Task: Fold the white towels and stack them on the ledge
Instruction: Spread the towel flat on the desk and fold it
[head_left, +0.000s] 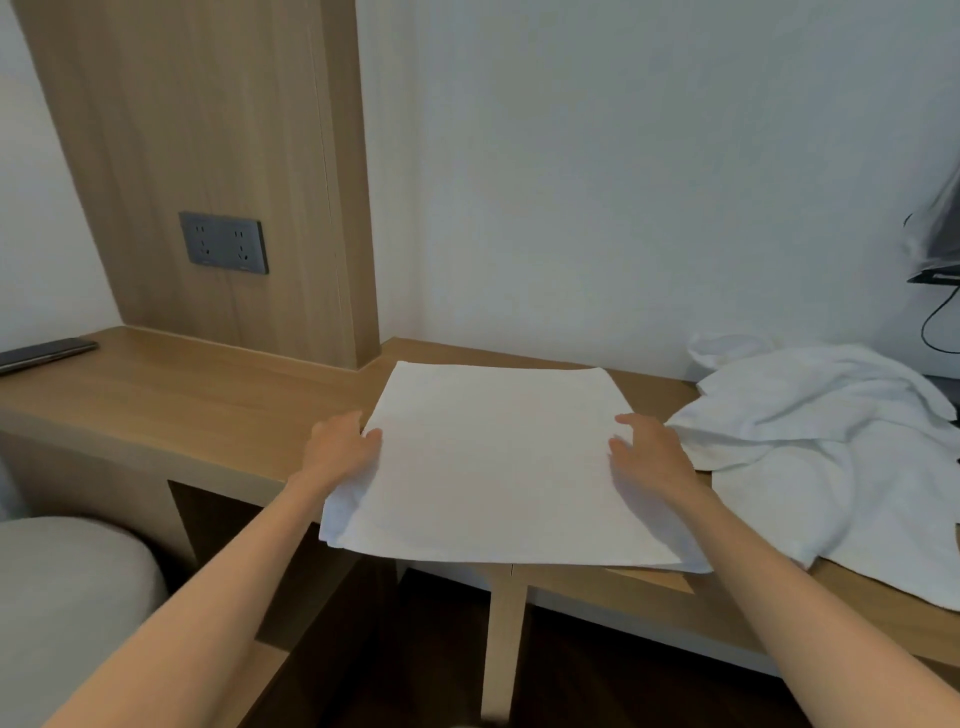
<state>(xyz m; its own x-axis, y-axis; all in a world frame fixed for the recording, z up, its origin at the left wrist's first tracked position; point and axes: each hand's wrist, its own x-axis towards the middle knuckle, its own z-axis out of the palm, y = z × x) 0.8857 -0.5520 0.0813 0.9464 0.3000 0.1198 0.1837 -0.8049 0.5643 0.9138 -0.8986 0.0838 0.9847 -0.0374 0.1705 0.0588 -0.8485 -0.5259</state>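
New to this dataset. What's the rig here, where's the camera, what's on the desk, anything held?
There is no robot: a person works bare-handed, filmed by one wide-angle camera worn on the head, looking down and forward. The left hand grips the left edge of a flat folded white towel, while the right hand rests open on its right side. The towel lies on a wooden ledge, its near edge overhanging. A crumpled white towel lies to the right, a dark phone far left.

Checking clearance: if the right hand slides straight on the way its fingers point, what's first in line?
Right hand points up-left across the folded towel, which it rests on; beyond that, probably bare ledge, then the wall. Depth unclear.
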